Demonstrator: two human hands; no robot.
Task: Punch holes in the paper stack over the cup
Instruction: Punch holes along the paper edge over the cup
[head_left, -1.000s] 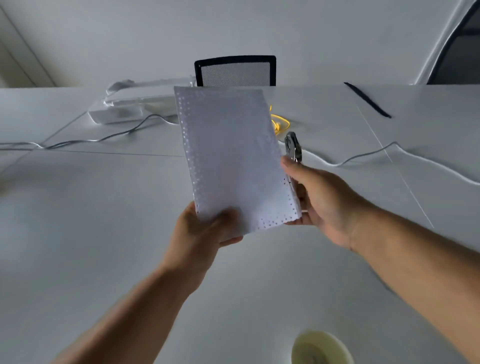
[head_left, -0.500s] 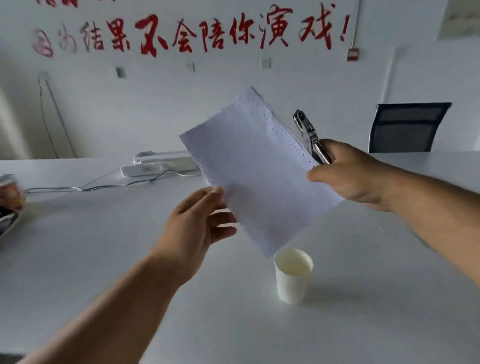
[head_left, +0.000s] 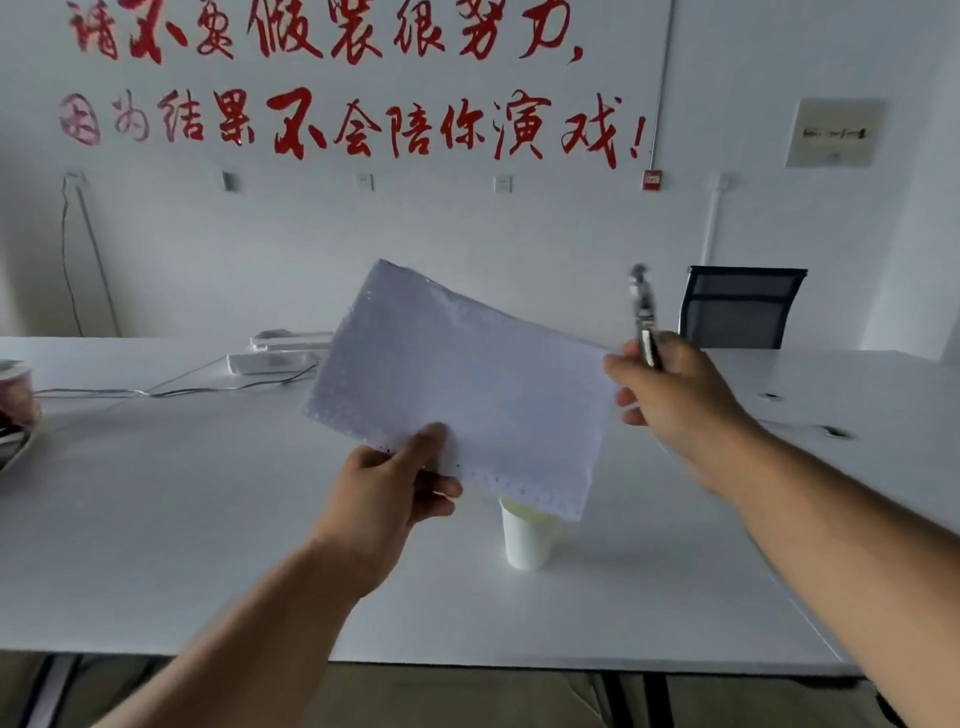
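A white paper stack (head_left: 467, 384) with rows of small holes along its edges hangs in the air, turned long side across. My left hand (head_left: 395, 483) pinches its near lower edge. Its lower right corner hangs over a white paper cup (head_left: 525, 540) standing on the table. My right hand (head_left: 675, 400) is just off the stack's right edge, closed around a metal hole punch (head_left: 643, 317) whose jaws point up, clear of the paper.
The white table (head_left: 208, 545) runs to a near edge at the bottom. White power strips (head_left: 275, 353) with cables lie at the back left. A red-patterned container (head_left: 18, 395) sits at the far left edge. A dark mesh chair (head_left: 737, 306) stands behind the table.
The view has risen toward the wall. The stack has turned from upright to lying across, my left hand has taken hold of its near edge, and the right hand with the punch has come off the paper.
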